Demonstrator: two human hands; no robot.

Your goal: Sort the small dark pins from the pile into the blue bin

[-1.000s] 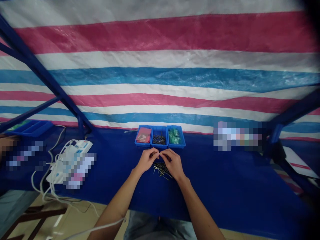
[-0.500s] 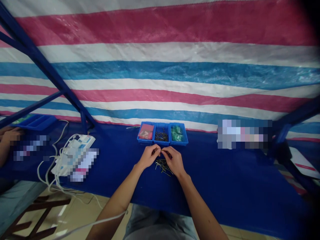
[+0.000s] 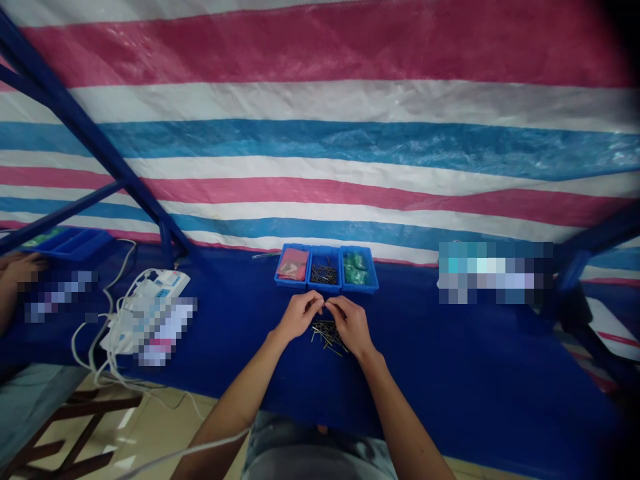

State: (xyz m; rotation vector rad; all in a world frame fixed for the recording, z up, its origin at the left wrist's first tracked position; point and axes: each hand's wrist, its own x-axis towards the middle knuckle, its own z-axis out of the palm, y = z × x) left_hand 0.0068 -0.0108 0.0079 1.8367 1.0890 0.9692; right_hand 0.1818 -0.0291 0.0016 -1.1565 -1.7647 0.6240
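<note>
Step in hand appears to be fine two-handed fingertip work; the next move calls for steady fingertip alignment. Left hand (image 3: pixel 298 316): pinched — whether it grasps anything cannot be told. Loose slender metal pieces (image 3: pixel 328 333): on the tabletop (image 3: pixel 440 373), at 6 o'clock from the grip. Right hand (image 3: pixel 352 321): likewise pinched — contents equally hidden.

left hand (image 3: pixel 299 316), right hand (image 3: pixel 350 325): grip unclear | co-worker's arm (image 3: pixel 6 297): cut off

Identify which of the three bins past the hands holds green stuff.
The right bin, the only one with green stuff; the middle bin holds thin metal pieces, the left bin something pink.
</note>
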